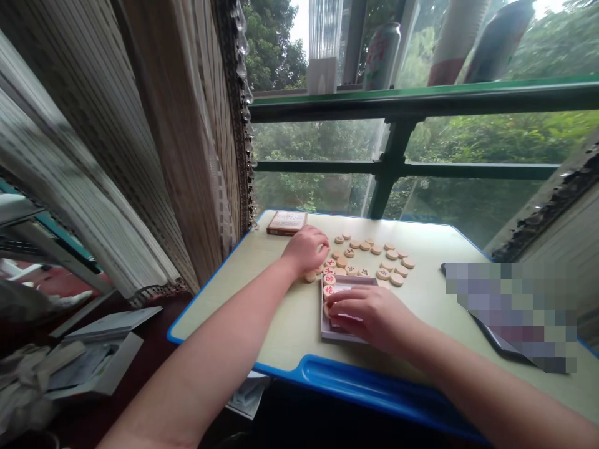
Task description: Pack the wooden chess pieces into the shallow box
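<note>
Where the table (224, 299) nears the window, a flat box (286, 223) lies towards its far left corner, probably put there so that it leaves the middle free. Just beside it, my left hand (306, 249) is low over the tabletop with its fingers curled inward; my knuckles hide the tips, so I cannot tell whether they pinch anything. A few pale discs (310, 276) lie just below that hand, within easy reach of it.

Next comes a line of red-marked round pieces (329, 279), running along the left side of the shallow tray (339, 337) and on towards its far rim. At least two lie inside, faces up; I judge that the straight wall helps keep them in order. My right hand (369, 305) reaches over the tray from the right, palm down, fingers bent onto the near end of that line. They seem to touch a piece there, though I can't tell whether they grip it, since the thumb is out of sight.

Beyond the tray and to its right, loose wooden pieces (375, 250) are spread out, mostly flat, perhaps so that each can be picked up singly. Farther right, well apart, lies a dark-edged flat object (505, 318), its surface blurred out.
</note>
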`<state>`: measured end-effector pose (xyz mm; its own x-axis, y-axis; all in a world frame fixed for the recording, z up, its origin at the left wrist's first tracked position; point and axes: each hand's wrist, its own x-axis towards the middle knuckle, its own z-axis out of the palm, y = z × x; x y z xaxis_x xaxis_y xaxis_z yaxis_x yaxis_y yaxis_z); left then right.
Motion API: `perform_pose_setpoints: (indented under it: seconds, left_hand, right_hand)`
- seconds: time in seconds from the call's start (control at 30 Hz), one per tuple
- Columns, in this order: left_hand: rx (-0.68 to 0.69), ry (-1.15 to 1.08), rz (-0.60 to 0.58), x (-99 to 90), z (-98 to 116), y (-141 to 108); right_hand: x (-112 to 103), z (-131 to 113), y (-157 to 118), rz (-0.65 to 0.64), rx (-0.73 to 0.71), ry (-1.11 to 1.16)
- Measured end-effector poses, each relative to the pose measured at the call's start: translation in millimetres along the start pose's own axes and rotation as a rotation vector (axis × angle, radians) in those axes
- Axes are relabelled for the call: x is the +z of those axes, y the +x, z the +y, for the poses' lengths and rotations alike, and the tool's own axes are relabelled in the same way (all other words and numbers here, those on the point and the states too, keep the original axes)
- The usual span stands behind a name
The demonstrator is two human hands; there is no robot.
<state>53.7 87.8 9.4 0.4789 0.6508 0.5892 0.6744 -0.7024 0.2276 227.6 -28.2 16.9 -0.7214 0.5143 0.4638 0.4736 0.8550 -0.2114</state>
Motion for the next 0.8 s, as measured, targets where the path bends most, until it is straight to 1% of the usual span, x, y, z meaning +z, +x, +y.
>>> perform_pose_setpoints:
  seconds: [0.13, 0.23, 0.33, 0.6, 0.8]
  left_hand:
    - [-0.005, 0.005, -0.018, 0.0, 0.1, 0.0]
    - [0.01, 0.002, -0.04, 0.5, 1.3, -0.6]
    - [0.012, 0.005, -0.061, 0.3, 2.6, -1.5]
    - [-0.022, 0.025, -0.087, -1.0, 3.3, -2.0]
    - [-0.024, 0.038, -0.103, -0.8, 4.7, -2.1]
  right_hand:
    - [-1.5, 0.2, 1.2, -0.01, 0.023, -0.047]
    - [-2.5, 0.8, 1.6, -0.033, 0.021, -0.036]
    - [-2.6, 0.4, 1.9, -0.028, 0.019, -0.037]
    - [-3.2, -4.1, 3.3, -0.041, 0.094, -0.069]
    - [-1.8, 0.3, 1.2, -0.058, 0.043, -0.015]
